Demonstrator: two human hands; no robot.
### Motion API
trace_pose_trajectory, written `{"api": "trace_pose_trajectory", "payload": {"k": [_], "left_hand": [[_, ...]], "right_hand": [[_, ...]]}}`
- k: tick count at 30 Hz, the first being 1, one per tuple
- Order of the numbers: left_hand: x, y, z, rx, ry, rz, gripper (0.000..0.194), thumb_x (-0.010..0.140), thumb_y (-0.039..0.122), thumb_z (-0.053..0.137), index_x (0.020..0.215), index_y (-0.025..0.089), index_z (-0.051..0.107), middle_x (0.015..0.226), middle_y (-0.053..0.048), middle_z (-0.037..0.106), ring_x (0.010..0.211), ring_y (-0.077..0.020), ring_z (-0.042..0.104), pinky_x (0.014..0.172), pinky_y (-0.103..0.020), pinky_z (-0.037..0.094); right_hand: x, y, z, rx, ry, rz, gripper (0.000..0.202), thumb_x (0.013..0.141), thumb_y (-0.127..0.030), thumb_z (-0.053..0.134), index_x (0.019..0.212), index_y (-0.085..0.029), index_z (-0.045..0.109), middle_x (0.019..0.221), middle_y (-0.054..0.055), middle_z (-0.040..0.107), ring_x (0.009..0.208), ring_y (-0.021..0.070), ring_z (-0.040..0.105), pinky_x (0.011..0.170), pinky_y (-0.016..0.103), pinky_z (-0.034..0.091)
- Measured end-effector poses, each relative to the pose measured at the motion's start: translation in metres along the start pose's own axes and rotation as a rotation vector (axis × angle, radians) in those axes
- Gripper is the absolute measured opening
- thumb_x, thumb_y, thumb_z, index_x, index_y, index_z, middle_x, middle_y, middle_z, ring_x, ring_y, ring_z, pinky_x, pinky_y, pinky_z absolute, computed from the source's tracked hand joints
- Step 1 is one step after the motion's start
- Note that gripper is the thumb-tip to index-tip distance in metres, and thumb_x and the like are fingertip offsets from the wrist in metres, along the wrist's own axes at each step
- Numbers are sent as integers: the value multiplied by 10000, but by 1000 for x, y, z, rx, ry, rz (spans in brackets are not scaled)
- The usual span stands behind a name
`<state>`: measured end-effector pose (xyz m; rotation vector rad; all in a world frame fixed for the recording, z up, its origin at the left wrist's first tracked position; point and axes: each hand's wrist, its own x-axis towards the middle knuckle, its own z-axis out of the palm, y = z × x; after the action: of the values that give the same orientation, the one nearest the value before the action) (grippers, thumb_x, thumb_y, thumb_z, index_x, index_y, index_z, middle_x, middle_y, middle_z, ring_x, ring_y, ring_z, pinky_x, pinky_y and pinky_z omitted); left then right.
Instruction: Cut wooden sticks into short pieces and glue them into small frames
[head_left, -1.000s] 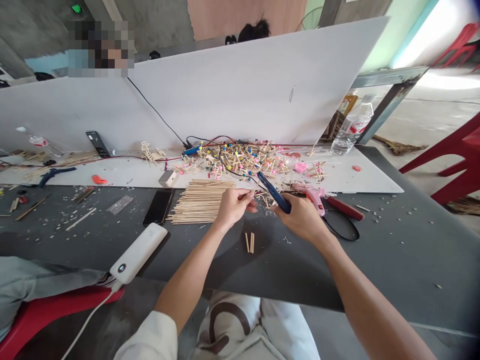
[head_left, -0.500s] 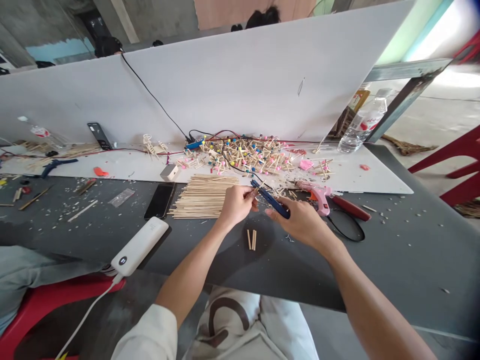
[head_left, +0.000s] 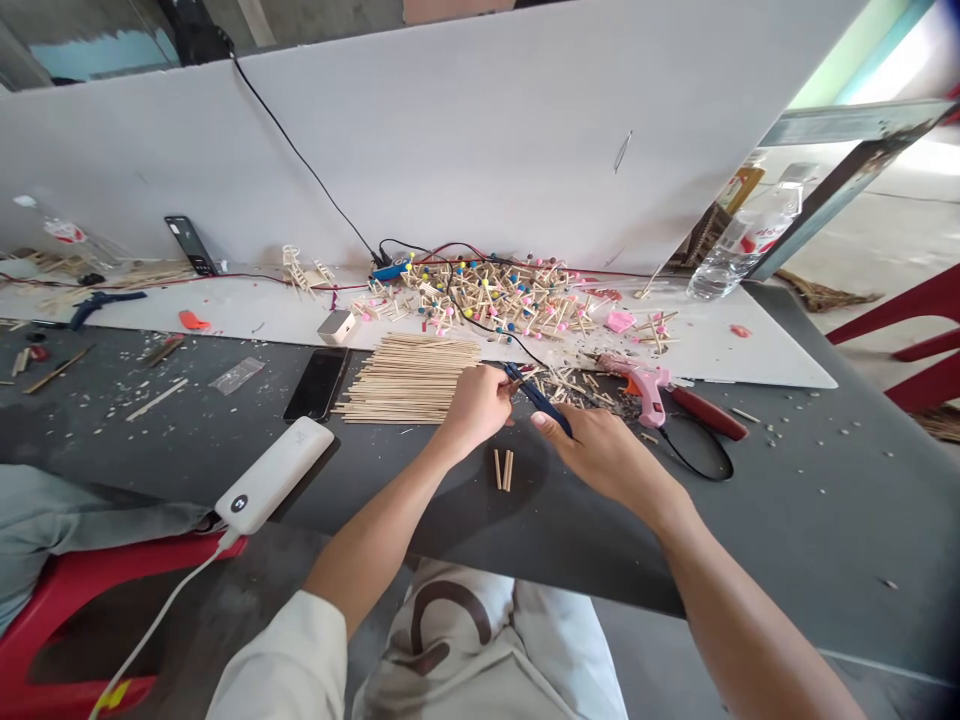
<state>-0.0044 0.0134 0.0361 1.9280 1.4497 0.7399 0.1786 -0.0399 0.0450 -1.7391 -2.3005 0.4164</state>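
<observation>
My right hand point(head_left: 600, 445) is wrapped round the handles of a dark blue cutting tool point(head_left: 541, 402), whose jaws point up and left. My left hand point(head_left: 484, 400) is pinched close to those jaws; a small bit of wooden stick shows at its fingertips, mostly hidden. Left of it lies a row of long thin wooden sticks point(head_left: 401, 385). Below the hands, several short cut sticks point(head_left: 508, 471) lie on the dark table point(head_left: 600, 550).
Behind, a pile of short sticks with coloured balls point(head_left: 510, 295) covers a white board. A pink glue gun point(head_left: 646, 390) and red-handled tool point(head_left: 706, 413) lie right. A phone point(head_left: 316, 385), power bank point(head_left: 276, 475) and bottle point(head_left: 754, 235) are around.
The view has tilted down and shifted slightly. The stick piece that stuck out by the tool's jaws shows less now. Both hands keep their hold, and the cutter's handles look closer together.
</observation>
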Motion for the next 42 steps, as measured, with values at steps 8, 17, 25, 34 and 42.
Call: {"api": "trace_pose_trajectory", "payload": {"k": [8,17,25,34,42], "left_hand": [[1,1,0,49,-85,-17,252,793,83,479,576,142,592,535,-53,652,471,-159,658,489,-203,434],[6,-7,3,38,-138,-63,236,730,57,491,520,149,548,540,-71,662,462,-193,659,457,-223,428],[12,-20,9,8,-191,-75,268,778,105,531,514,148,537,554,-69,668,435,-171,646,415,-199,415],[11,-12,-7,-97,-209,-118,301,880,197,538,591,136,599,612,-63,692,473,-149,664,471,-197,493],[6,-15,-10,19,-386,-139,134,843,181,595,747,132,674,592,-37,678,436,-132,627,476,-204,483]], "right_hand": [[-2,-11,3,-133,-122,111,633,992,-634,225,859,-165,629,807,164,698,814,309,675,671,323,365],[4,-12,19,-142,-184,180,551,965,-613,339,910,-151,632,871,188,696,832,339,669,632,335,357],[10,-6,27,-106,-207,204,431,940,-514,448,929,-135,653,902,204,708,844,341,676,640,339,362],[15,1,17,22,-187,191,386,902,-511,512,911,-160,672,844,137,699,809,273,652,641,296,350],[16,13,6,147,-67,229,347,891,-494,519,762,-184,607,674,80,640,638,205,590,571,272,301]]}}
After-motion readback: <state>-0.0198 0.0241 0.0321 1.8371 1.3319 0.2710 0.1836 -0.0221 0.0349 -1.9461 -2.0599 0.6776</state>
